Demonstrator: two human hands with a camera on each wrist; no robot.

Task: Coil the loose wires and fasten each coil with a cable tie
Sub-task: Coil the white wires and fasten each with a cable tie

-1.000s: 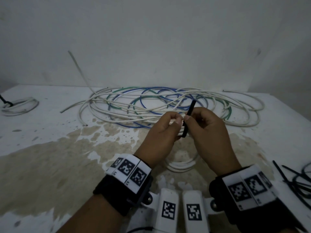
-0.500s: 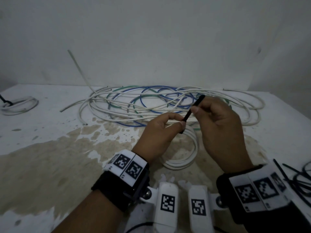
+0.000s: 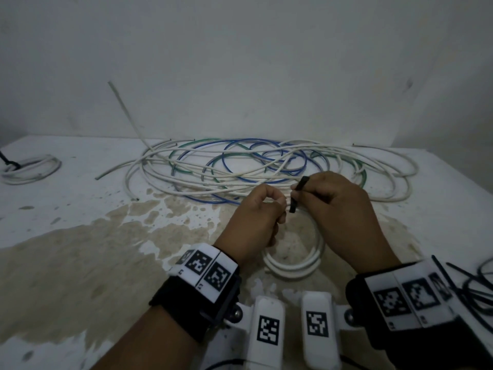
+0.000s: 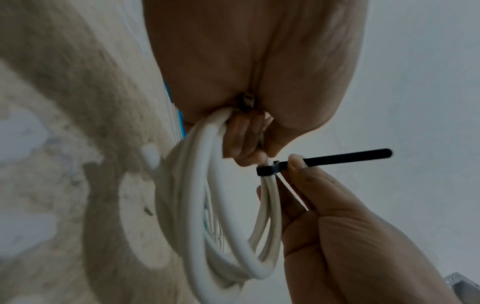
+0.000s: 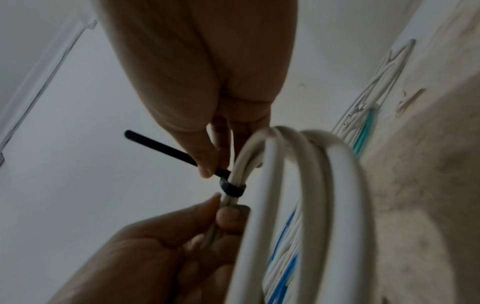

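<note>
A small white wire coil [image 3: 293,267] hangs over the stained table, held up between both hands. My left hand [image 3: 269,206] pinches the top of the coil's strands [image 4: 215,174]. A black cable tie [image 4: 267,169] is looped tightly round two of the strands just beside those fingers. My right hand [image 3: 314,194] pinches the tie's free tail [image 5: 161,147] right next to its head, thumb and forefinger closed on it. The tie loop [image 5: 231,188] sits between the two hands. The tail sticks out past my right fingers.
A tangle of loose white, blue and green wires [image 3: 253,169] lies at the back by the wall. A tied white coil [image 3: 29,169] rests at the far left. Spare black cable ties [image 3: 474,287] lie at the right edge.
My right hand drew the tie's tail up and to the right, then came back down close to my left hand. The tail now stands steeper. The left hand kept its hold on the coil.
</note>
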